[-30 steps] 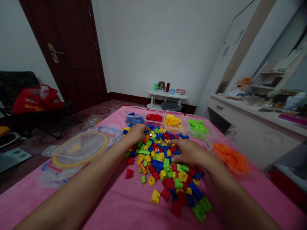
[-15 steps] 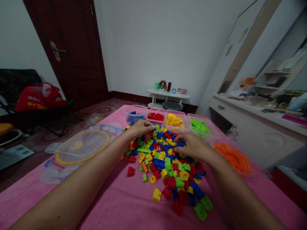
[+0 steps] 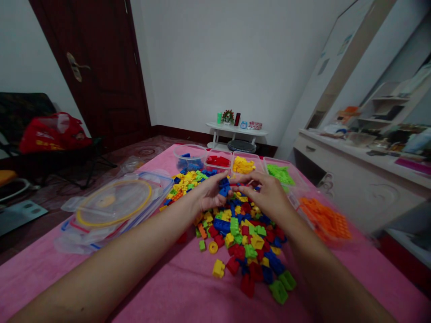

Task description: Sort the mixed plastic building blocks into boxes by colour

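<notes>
A heap of small plastic building blocks (image 3: 242, 233) in red, blue, yellow, green and orange lies on the pink cloth (image 3: 175, 291). My left hand (image 3: 210, 194) is raised over the heap, palm turned up and cupped, with blue blocks (image 3: 224, 186) in it. My right hand (image 3: 266, 193) is close beside it, fingertips pinched at the left palm, touching the blue blocks. Behind the hands stand clear tubs: blue blocks (image 3: 189, 157), red (image 3: 218, 161), yellow (image 3: 243, 165), green (image 3: 280, 172), and orange (image 3: 323, 220) at the right.
Clear lids with a yellow ring (image 3: 112, 204) are stacked at the left on the cloth. A white dresser (image 3: 357, 179) stands to the right, a small white table (image 3: 237, 134) at the back wall, a dark door (image 3: 101, 76) and a red bag (image 3: 50, 134) at the left.
Both hands lifted off the heap and came together. The left hand turned palm up with blue blocks in it, and the right hand moved its fingertips to that palm.
</notes>
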`<state>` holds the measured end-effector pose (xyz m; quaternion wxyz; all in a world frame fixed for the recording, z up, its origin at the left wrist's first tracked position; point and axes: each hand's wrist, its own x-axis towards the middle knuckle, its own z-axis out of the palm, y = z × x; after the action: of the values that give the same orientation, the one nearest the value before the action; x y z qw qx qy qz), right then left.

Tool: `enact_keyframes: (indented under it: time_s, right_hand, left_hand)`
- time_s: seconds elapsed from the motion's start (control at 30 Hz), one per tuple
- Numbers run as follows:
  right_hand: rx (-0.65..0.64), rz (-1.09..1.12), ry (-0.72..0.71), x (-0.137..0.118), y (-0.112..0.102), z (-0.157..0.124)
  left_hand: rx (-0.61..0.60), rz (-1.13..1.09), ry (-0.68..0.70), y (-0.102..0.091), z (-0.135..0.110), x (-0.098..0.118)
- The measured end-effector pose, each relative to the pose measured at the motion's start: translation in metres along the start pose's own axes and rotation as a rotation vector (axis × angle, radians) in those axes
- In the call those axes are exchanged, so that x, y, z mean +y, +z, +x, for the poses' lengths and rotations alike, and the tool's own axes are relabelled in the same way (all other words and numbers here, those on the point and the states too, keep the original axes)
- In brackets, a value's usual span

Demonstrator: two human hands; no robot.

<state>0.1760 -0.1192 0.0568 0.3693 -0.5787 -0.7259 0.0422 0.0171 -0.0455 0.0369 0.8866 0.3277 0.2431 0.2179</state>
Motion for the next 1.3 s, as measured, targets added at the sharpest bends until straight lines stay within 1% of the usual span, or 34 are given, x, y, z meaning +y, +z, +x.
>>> enact_keyframes:
  time_s: [0.07,0.13,0.17,0.23,0.3,0.33,0.37,0.4,0.43,0.53,0.57,0.67,0.77,0.83,0.9,0.93,0.97,1.0,1.07,1.13,1.17,1.2,1.23,1.3]
  right_hand:
    - [-0.179,-0.104,0.043,0.003,0.0,-0.003]
    - [-0.389,-0.209,0.067,0.005,0.003,-0.007]
    - [-0.469,-0.26,0.074,0.005,0.004,-0.009]
    - [-0.569,-0.344,0.086,0.003,0.008,-0.011]
    - [-0.604,-0.404,0.098,0.0,0.011,-0.012]
    - [-0.615,-0.423,0.105,-0.001,0.011,-0.012]
    - [-0.622,-0.437,0.109,-0.001,0.012,-0.012]
    - [-0.624,-0.447,0.112,-0.002,0.012,-0.012]
    - [-0.623,-0.453,0.114,-0.001,0.012,-0.012]
    - [-0.628,-0.454,0.113,0.0,0.011,-0.013]
    - [-0.63,-0.455,0.111,0.001,0.011,-0.013]
    - [-0.621,-0.468,0.103,0.0,0.01,-0.014]
    - [-0.577,-0.467,0.107,-0.001,0.006,-0.013]
    - [-0.544,-0.44,0.124,-0.001,0.004,-0.011]
    - [-0.488,-0.399,0.136,0.0,0.002,-0.008]
    - [-0.436,-0.369,0.135,0.0,0.001,-0.007]
    - [-0.364,-0.329,0.127,-0.001,0.001,-0.005]
    - [-0.27,-0.277,0.117,-0.002,0.0,-0.004]
    - [-0.047,-0.143,0.093,-0.005,0.0,-0.002]
    - [0.149,-0.008,0.058,-0.01,0.0,-0.001]
    - [0.215,0.043,0.034,-0.012,0.0,-0.001]
    - [0.251,0.075,0.009,-0.014,0.001,-0.001]
    - [0.257,0.089,-0.014,-0.015,0.001,-0.002]
    - [0.204,0.069,-0.056,-0.015,0.003,-0.002]
  left_hand:
    - [0.077,0.036,0.054,-0.005,-0.003,0.01]
    - [0.159,0.19,0.156,-0.011,-0.01,0.023]
    - [0.211,0.328,0.223,-0.014,-0.013,0.03]
    - [0.325,0.734,0.36,-0.023,-0.021,0.043]
    - [0.415,1.227,0.435,-0.031,-0.027,0.053]
    - [0.441,1.453,0.436,-0.035,-0.029,0.056]
    - [0.449,1.637,0.417,-0.037,-0.031,0.058]
    - [0.441,1.77,0.384,-0.039,-0.033,0.059]
    - [0.421,1.857,0.337,-0.04,-0.034,0.058]
    - [0.318,1.982,0.195,-0.039,-0.035,0.053]
    - [0.302,2.015,0.163,-0.038,-0.036,0.051]
    - [0.327,2.094,0.124,-0.036,-0.037,0.048]
    - [0.365,2.118,0.115,-0.036,-0.038,0.048]
    - [0.399,2.108,0.142,-0.036,-0.038,0.049]
    - [0.419,2.042,0.2,-0.033,-0.037,0.05]
    - [0.412,1.96,0.229,-0.03,-0.037,0.049]
    - [0.392,1.83,0.254,-0.025,-0.036,0.047]
    - [0.359,1.649,0.275,-0.02,-0.035,0.044]
    - [0.251,1.169,0.265,-0.009,-0.031,0.035]
    - [0.095,0.683,0.171,0.001,-0.025,0.023]
    - [0.012,0.484,0.105,0.004,-0.021,0.017]
    - [-0.064,0.322,0.04,0.006,-0.018,0.012]
    - [-0.127,0.196,-0.012,0.007,-0.015,0.007]
    - [-0.185,0.024,-0.076,0.007,-0.011,0.0]
